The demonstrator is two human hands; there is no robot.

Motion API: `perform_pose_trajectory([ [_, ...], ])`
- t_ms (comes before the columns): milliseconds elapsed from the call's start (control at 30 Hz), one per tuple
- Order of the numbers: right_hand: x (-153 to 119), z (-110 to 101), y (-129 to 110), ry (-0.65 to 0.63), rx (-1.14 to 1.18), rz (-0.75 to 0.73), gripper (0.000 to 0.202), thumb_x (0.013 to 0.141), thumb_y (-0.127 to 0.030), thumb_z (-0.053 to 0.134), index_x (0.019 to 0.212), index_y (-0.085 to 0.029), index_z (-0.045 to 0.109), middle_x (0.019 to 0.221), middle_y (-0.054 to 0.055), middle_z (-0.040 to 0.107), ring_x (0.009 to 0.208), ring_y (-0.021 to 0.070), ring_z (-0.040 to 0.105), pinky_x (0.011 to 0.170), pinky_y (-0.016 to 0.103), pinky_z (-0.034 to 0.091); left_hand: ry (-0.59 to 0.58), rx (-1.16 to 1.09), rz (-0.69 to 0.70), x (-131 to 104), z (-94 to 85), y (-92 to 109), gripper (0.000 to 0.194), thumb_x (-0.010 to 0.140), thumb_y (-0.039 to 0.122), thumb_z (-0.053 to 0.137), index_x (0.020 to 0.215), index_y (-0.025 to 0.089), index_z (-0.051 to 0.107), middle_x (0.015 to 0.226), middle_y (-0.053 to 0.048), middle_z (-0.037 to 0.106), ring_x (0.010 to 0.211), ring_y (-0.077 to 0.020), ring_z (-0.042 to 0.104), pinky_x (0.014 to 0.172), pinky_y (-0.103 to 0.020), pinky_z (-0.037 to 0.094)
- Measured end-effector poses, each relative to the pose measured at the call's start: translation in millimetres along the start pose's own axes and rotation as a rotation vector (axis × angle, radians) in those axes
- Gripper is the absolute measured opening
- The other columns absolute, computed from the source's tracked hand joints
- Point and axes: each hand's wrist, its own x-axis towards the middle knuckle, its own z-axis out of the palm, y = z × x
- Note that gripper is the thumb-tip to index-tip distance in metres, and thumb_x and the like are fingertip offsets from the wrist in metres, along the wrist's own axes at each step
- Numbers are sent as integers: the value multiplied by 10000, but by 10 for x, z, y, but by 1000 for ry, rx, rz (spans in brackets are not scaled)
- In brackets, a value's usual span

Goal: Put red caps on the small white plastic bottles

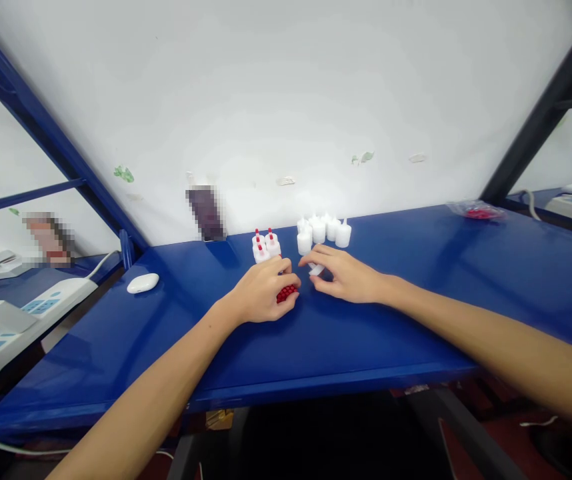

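My left hand (267, 288) is curled around a cluster of small red caps (287, 292), whose round ends show between thumb and fingers. My right hand (342, 273) pinches a small white plastic bottle (316, 270), mostly covered by the fingers. The hands face each other a short way apart above the desk. Just behind my left hand stand several white dropper bottles with red tips (261, 251). Behind my right hand is a group of white dropper bottles with bare white nozzles (319, 231), all upright.
The blue desk (396, 340) meets a white wall. A white oval case (143, 283) lies on the left, near a power strip (41, 307). A blurred-out dark phone-like object (207, 213) leans against the wall. A clear bag with red pieces (479, 211) lies at the back right.
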Motion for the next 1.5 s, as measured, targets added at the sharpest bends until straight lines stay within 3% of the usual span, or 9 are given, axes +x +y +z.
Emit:
perform_pose_trajectory([
  [267, 1, 5, 33, 30, 59, 19, 544, 860, -170, 549, 1391, -248, 456, 1152, 89, 598, 790, 169, 607, 757, 358, 540, -56, 42, 36, 6, -4, 24, 253, 902, 371, 534, 953, 171, 680, 910, -85, 562, 803, -209, 524, 724, -334, 455],
  [433, 4, -2, 14, 30, 45, 21, 529, 864, -174, 551, 1384, -233, 472, 1124, 90, 587, 776, 166, 595, 764, 362, 534, -84, 42, 23, 5, -15, 22, 263, 867, 391, 580, 959, 167, 683, 919, -87, 560, 816, -217, 532, 726, -339, 464],
  [767, -2, 6, 19, 19, 42, 21, 475, 878, -192, 546, 1349, -229, 505, 1034, 69, 571, 769, 172, 577, 730, 334, 514, -70, -51, -17, 4, 23, 17, 173, 875, 279, 564, 926, 179, 696, 902, -66, 555, 816, -190, 546, 714, -303, 460],
  [967, 4, 1, 10, 24, 40, 20, 453, 882, -196, 544, 1334, -223, 521, 1047, 75, 580, 775, 173, 579, 719, 331, 513, -83, -79, -46, 5, 8, 19, 214, 892, 350, 573, 951, 180, 688, 908, -67, 558, 836, -198, 554, 731, -313, 470],
  [1167, 5, 11, 15, 36, 35, 32, 470, 883, -212, 548, 1351, -209, 509, 1093, 86, 597, 805, 179, 600, 744, 347, 521, -80, -98, -42, 3, 6, 29, 139, 830, 252, 597, 901, 183, 694, 906, -64, 560, 805, -185, 548, 698, -297, 466],
  [1300, 27, 18, 19, 105, -17, 51, 455, 851, -208, 579, 1302, -158, 544, 1128, 114, 625, 885, 213, 618, 770, 360, 516, 3, -252, -55, 19, 34, 65, 126, 857, 203, 584, 912, 189, 696, 855, -45, 564, 793, -167, 549, 703, -282, 463],
  [1433, 37, -5, 11, 96, -21, 59, 246, 870, -246, 583, 1102, -169, 606, 1079, 106, 655, 881, 217, 633, 766, 343, 504, 266, -442, -185, 74, 62, 93, 128, 915, 267, 599, 946, 186, 694, 823, -28, 574, 735, -135, 538, 698, -274, 459],
  [1500, 31, -21, -8, 39, 14, 61, 211, 912, -285, 548, 1095, -182, 574, 1000, 84, 674, 842, 208, 634, 749, 330, 493, 393, -476, -274, 98, 73, 85, 141, 923, 299, 608, 949, 189, 694, 767, -13, 556, 677, -124, 502, 650, -266, 437],
])
